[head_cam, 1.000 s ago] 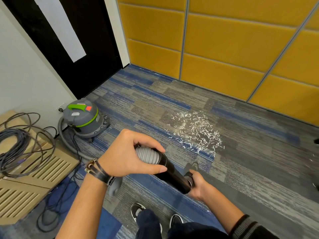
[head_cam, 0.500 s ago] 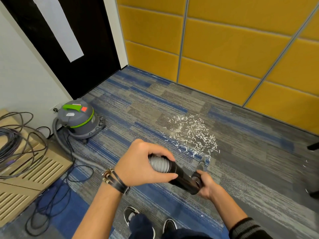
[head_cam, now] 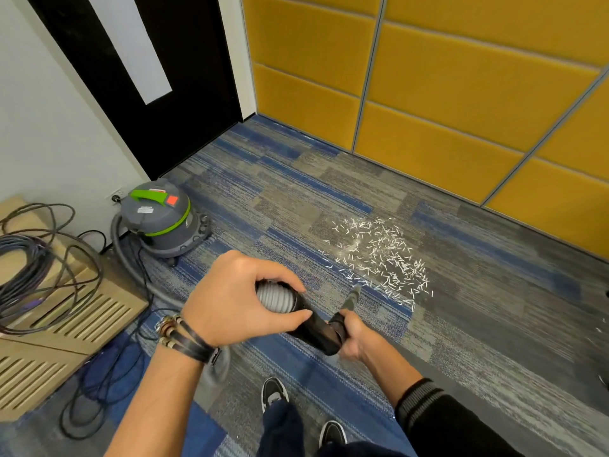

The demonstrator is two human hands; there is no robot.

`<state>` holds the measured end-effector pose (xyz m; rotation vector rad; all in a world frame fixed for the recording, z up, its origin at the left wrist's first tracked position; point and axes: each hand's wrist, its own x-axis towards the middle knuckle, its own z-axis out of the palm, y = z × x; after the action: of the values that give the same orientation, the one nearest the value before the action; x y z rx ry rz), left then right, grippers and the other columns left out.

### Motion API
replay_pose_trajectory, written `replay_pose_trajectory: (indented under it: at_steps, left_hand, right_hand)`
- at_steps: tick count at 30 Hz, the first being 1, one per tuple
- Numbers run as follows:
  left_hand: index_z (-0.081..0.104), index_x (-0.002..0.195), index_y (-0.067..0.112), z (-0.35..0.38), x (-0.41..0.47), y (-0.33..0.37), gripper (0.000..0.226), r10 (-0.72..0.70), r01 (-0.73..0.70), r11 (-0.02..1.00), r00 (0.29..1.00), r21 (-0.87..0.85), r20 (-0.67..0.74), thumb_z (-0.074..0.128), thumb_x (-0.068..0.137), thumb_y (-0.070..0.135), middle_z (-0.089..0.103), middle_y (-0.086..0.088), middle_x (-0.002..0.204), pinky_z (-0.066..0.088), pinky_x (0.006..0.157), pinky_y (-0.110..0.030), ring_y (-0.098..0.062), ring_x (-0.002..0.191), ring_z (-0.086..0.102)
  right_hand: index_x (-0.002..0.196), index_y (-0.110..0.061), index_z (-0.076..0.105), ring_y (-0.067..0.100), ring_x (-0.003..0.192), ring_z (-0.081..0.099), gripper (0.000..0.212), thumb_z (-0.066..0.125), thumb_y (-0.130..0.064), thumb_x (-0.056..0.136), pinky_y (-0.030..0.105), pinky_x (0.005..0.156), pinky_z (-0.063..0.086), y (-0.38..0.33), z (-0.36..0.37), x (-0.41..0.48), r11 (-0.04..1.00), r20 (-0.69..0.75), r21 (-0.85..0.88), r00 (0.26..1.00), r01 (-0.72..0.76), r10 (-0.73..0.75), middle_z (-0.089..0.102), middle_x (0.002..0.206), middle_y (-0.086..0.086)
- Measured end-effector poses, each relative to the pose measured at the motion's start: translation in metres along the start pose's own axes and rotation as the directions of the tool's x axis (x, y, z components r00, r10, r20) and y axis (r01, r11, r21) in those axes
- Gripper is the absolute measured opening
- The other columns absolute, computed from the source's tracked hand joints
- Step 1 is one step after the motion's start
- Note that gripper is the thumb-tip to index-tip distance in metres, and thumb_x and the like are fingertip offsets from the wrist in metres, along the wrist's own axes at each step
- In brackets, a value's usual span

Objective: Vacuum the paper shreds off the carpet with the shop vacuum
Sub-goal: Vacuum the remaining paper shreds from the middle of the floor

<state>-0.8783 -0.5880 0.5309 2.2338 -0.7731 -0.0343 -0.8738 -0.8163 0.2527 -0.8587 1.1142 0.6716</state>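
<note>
White paper shreds (head_cam: 382, 258) lie scattered on the striped grey and blue carpet (head_cam: 478, 308). My left hand (head_cam: 237, 301) grips the ribbed grey hose (head_cam: 275, 296) where it joins the black wand (head_cam: 313, 331). My right hand (head_cam: 354, 334) holds the wand's lower end. The grey nozzle tip (head_cam: 351, 296) points at the near edge of the shreds, just short of them. The grey and green shop vacuum (head_cam: 161, 219) stands at the left by the wall, its hose running along the floor towards me.
A wooden slatted box (head_cam: 49, 328) with coiled cables (head_cam: 36, 268) sits at the left. Loose cords (head_cam: 95, 390) trail over the carpet near my feet (head_cam: 275, 392). A black door (head_cam: 148, 77) and yellow wall panels (head_cam: 428, 94) bound the far side.
The view has shifted closer to the shreds. Both hands and the wand have moved forward, bringing the nozzle tip nearer to the near edge of the pile.
</note>
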Motion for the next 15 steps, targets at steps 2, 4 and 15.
replay_pose_trajectory:
  at_steps: [2, 4, 15]
  left_hand:
    - [0.080, 0.086, 0.037, -0.012, 0.010, -0.010, 0.022, 0.005, -0.005, 1.000, 1.000, 0.021, -0.003, 0.085, 0.071, 0.052, 0.074, 0.023, 0.078, 0.057, 0.069, -0.032, 0.001, 0.070, 0.070]
    - [0.080, 0.085, 0.038, -0.022, 0.019, -0.019, 0.021, 0.012, -0.012, 0.999, 1.000, 0.043, -0.005, 0.082, 0.071, 0.053, 0.074, 0.023, 0.077, 0.056, 0.069, -0.031, 0.001, 0.068, 0.070]
    - [0.082, 0.089, 0.033, -0.046, 0.050, -0.058, 0.023, 0.117, -0.116, 0.992, 0.993, -0.058, 0.015, 0.087, 0.071, 0.045, 0.075, 0.024, 0.083, 0.054, 0.071, -0.017, 0.006, 0.074, 0.071]
  right_hand:
    - [0.125, -0.001, 0.052, 0.036, 0.083, 0.072, 0.056, 0.037, -0.050, 0.101, 0.047, 0.068, 0.060, -0.011, 0.021, 0.004, 1.000, 0.015, -0.001, 1.000, 0.001, -0.001, 0.070, 0.107, 0.022]
    - [0.135, -0.003, 0.048, 0.036, 0.107, 0.067, 0.062, 0.041, -0.053, 0.098, 0.054, 0.090, 0.054, -0.021, 0.039, 0.012, 1.000, 0.020, -0.023, 1.000, 0.011, -0.011, 0.063, 0.126, 0.022]
    - [0.140, -0.007, 0.048, 0.033, 0.094, 0.065, 0.056, 0.042, -0.045, 0.101, 0.050, 0.092, 0.052, -0.049, 0.091, 0.019, 0.998, 0.063, -0.021, 0.997, 0.052, -0.050, 0.061, 0.118, 0.017]
